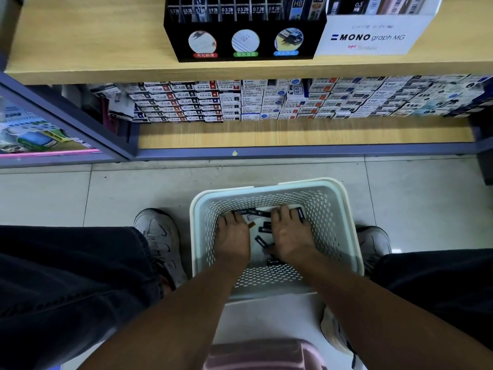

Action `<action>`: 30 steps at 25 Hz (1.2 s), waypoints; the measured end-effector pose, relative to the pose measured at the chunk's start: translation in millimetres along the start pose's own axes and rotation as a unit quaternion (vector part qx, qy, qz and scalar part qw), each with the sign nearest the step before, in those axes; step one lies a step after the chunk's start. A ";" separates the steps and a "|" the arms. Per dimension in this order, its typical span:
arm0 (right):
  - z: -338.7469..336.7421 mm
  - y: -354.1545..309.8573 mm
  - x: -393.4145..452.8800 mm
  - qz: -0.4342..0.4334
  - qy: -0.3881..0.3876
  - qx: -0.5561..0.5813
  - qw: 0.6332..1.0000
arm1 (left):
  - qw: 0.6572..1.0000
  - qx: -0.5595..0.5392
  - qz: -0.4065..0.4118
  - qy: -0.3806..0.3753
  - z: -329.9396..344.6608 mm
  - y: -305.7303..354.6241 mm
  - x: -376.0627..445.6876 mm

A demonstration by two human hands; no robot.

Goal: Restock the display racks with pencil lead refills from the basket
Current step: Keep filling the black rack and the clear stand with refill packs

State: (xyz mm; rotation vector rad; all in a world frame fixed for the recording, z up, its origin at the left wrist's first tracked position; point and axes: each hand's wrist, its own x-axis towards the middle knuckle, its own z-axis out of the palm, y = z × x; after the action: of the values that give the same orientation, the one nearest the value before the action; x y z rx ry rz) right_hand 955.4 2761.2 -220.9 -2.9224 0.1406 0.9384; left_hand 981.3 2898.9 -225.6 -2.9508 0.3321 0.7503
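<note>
A pale perforated basket (344, 209) sits on the floor between my feet. Several small black lead refill cases (264, 227) lie scattered on its bottom. Both hands reach down inside it. My left hand (233, 236) rests palm down, fingertips touching a long black case at the far side. My right hand (289, 232) lies beside it, fingers spread over cases near the far right wall. Whether either hand grips a case is hidden under the fingers. On the wooden shelf above stands a black display rack (245, 41) with labelled slots holding refills.
A white MONO graph box (373, 36) stands right of the black rack. Stacked refill boxes (266, 102) fill the lower shelf, behind its wooden lip. A glass-fronted cabinet (40, 134) is at the left. My shoes flank the basket on the tiled floor.
</note>
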 end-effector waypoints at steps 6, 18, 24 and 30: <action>4.3 -2.5 5.0 0.026 0.019 0.019 0.999 | 0.997 -0.051 0.016 -0.058 5.0 2.2 11.5; 11.3 -15.5 18.6 -0.005 -0.002 0.020 1.000 | 0.983 -0.123 -0.006 -0.138 9.8 25.8 15.5; 10.4 -13.2 24.0 0.035 0.006 0.129 0.991 | 0.847 -0.484 -0.148 -0.163 1.8 27.7 23.6; 5.0 0.9 30.7 0.104 -0.090 0.372 0.918 | 0.716 -0.629 -0.232 -0.194 0.8 32.7 15.6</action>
State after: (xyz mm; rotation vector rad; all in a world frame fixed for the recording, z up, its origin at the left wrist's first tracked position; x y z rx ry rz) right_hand 977.3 2758.8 -243.0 -2.1366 0.6492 0.9095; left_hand 986.8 2864.3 -234.5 -3.3462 -1.4836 2.0348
